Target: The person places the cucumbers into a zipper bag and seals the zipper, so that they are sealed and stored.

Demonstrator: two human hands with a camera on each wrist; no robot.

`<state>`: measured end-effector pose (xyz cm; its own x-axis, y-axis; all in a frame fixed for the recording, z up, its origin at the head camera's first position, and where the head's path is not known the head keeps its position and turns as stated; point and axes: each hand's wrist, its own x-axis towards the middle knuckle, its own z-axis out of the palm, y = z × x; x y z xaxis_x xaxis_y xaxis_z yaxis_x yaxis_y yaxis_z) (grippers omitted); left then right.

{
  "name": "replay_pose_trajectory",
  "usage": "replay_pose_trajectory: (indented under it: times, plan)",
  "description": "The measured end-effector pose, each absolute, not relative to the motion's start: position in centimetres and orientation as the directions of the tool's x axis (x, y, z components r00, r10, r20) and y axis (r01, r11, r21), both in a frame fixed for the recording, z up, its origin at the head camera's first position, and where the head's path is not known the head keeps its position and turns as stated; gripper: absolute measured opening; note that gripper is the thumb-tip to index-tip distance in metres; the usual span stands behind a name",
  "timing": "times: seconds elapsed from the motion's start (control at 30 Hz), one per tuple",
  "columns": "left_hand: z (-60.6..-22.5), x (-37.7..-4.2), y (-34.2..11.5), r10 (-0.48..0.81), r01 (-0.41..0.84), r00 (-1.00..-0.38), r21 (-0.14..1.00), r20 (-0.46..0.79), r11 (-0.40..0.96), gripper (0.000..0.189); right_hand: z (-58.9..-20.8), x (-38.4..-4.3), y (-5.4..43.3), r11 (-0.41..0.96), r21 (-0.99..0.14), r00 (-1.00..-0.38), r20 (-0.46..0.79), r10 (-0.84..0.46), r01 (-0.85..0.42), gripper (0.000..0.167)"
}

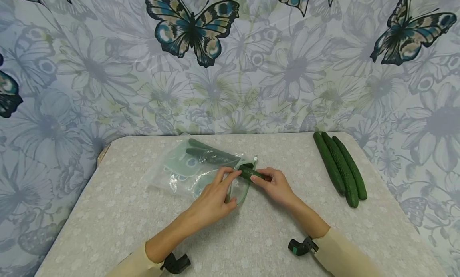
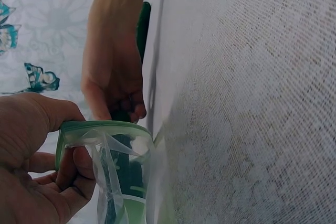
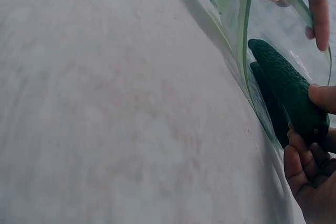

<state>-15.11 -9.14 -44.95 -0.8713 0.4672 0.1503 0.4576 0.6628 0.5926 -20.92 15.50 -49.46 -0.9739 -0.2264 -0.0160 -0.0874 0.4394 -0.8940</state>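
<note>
A clear plastic bag [image 1: 158,177] with a pale green print lies on its side, its green-edged mouth facing right. Through the film show dark cucumbers [image 1: 215,154] lying lengthwise. My left hand [image 1: 213,198] holds the mouth apart; in the left wrist view its thumb and fingers grip the green rim [image 2: 107,125]. At that mouth my right hand [image 1: 278,188] grips a dark green cucumber [image 3: 286,85] by its near end, thumb on top and fingers beneath. The cucumber's far end points into the opening, and another cucumber [image 3: 269,103] lies right below it.
Three cucumbers [image 1: 339,171] lie side by side at the table's right. A pale patterned cloth covers the table [image 1: 273,237], whose back edge meets a butterfly-print wall hanging [image 1: 223,97]. Black wrist cameras [image 1: 302,246] sit at both sleeves.
</note>
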Motion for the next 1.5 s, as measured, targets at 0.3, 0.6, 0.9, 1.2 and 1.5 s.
replay_pose_trajectory:
  times: [0.3, 0.6, 0.9, 1.2, 1.5]
  plan:
    - [-44.8, -15.1, -8.9, 0.460, 0.444, -0.877, 0.601, 0.139, 0.665, 0.079, -49.9, -22.0, 12.9, 0.405, -0.911, -0.981, -0.007, -0.195, -0.074, 0.041]
    - [-44.4, -15.0, -8.6, 0.464, 0.439, -0.876, 0.615, 0.131, 0.655, 0.080, -50.2, -22.8, 11.3, 0.384, -0.921, -0.985, 0.002, -0.173, -0.069, 0.035]
    - [-44.3, -15.0, -8.5, 0.470, 0.450, -0.871, 0.617, 0.144, 0.646, 0.080, -50.5, -23.4, 10.1, 0.387, -0.920, -0.993, 0.005, -0.122, -0.052, 0.038]
    - [-44.3, -15.1, -8.7, 0.472, 0.457, -0.869, 0.611, 0.151, 0.646, 0.079, -50.2, -23.5, 9.5, 0.410, -0.911, -0.995, 0.011, -0.100, -0.051, 0.036]
    - [-44.4, -14.9, -8.8, 0.458, 0.449, -0.876, 0.603, 0.151, 0.660, 0.079, -50.6, -23.3, 10.3, 0.348, -0.936, -0.991, 0.012, -0.134, -0.058, 0.037]
